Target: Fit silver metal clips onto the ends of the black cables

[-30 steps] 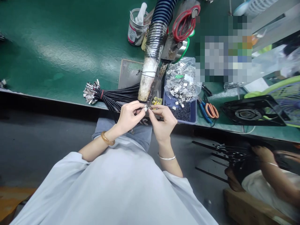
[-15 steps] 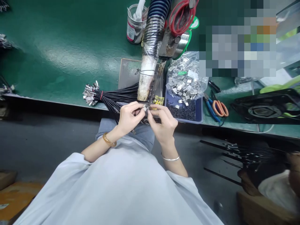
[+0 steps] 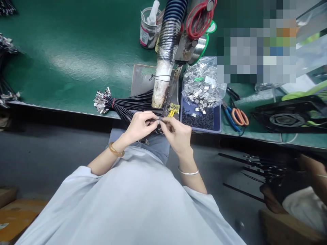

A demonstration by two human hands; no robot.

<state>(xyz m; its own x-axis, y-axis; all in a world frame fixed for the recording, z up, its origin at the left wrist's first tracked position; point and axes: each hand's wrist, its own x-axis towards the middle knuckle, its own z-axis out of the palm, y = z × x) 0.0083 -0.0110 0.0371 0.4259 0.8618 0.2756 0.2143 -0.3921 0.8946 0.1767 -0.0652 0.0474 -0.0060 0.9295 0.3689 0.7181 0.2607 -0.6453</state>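
along the desk (image 3: 76,81), left hand (image 3: 141,126) and right hand (image 3: 179,135) have shifted slightly leftward since the earlier frame. both hands are pinched nearly closed on 1 small part (image 3: 158,119), between their fingertips and about equally near each. its long axis is hidden; only a pale glint shows.

right hand (image 3: 179,136): fingertips lower, nearer left hand (image 3: 140,126) | metal piece (image 3: 158,119): more covered | yellow strip (image 3: 171,112): more exposed
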